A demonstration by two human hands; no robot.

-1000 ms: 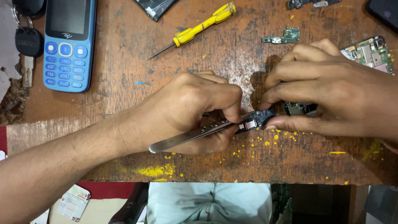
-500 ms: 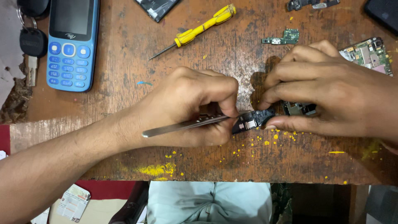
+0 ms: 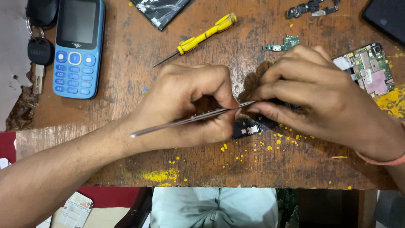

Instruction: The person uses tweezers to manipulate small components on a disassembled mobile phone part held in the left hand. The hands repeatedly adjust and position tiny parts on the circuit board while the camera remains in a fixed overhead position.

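Pinching a pair of metal tweezers (image 3: 192, 119), the left hand (image 3: 190, 105) is closed around them with the thumb and fingers, the long shaft slanting out toward eight o'clock and the tips reaching toward three o'clock, where they meet the right hand (image 3: 320, 99). The right hand is curled over a small dark phone part (image 3: 253, 126) and presses it down on the wooden table (image 3: 126, 84); only the part's lower edge shows under the fingers, so how the tweezer tips touch it cannot be told. The part lies near the middle of the table, at five o'clock from the left hand's knuckles.

At twelve o'clock from the left hand lies a yellow screwdriver (image 3: 198, 38), well apart. A blue keypad phone (image 3: 78, 46) rests at ten o'clock, with a car key (image 3: 39, 52) just beside it. A small green circuit strip (image 3: 282, 44) sits at twelve o'clock from the right hand, and a larger circuit board (image 3: 368, 67) lies at two o'clock, just beside its knuckles. Yellow specks (image 3: 274, 145) dot the table below the part.
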